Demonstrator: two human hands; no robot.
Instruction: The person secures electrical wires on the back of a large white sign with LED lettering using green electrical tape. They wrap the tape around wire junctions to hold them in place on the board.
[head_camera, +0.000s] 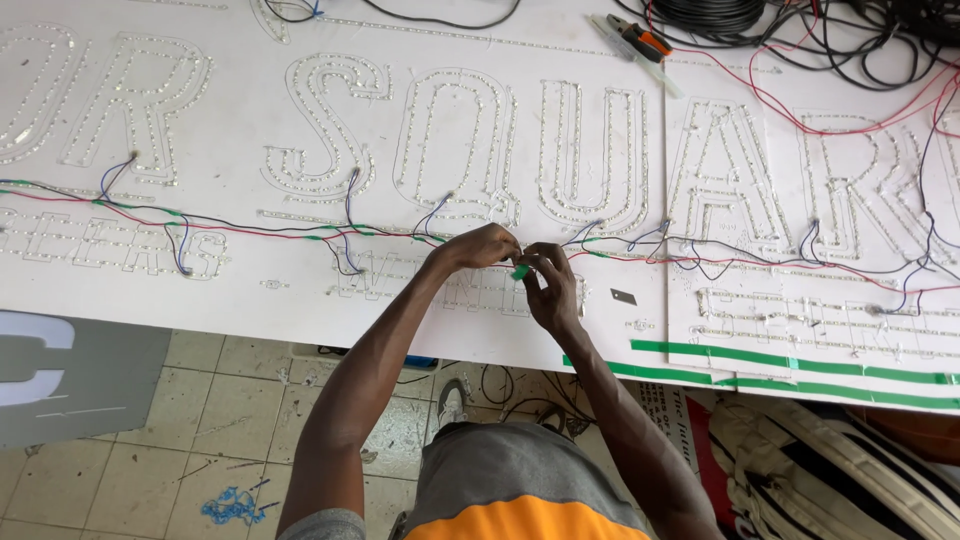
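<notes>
A large white sign board (250, 290) lies flat, its raised letter outlines filled with rows of small clear lights. Red, black and blue wires (300, 232) run across it below the big letters. My left hand (478, 246) and my right hand (548, 285) meet at the board's middle, both pinching the wire run where a small piece of green tape (520, 271) sits between the fingertips. My forearms reach up from the lower edge of the view.
Pliers with orange and black handles (640, 38) lie at the top, next to coils of black cable (710, 12). Green tape strips (790, 368) line the board's lower right edge. Tiled floor (220, 440) with blue wire scraps (235, 505) lies below; a striped bag (840, 470) sits lower right.
</notes>
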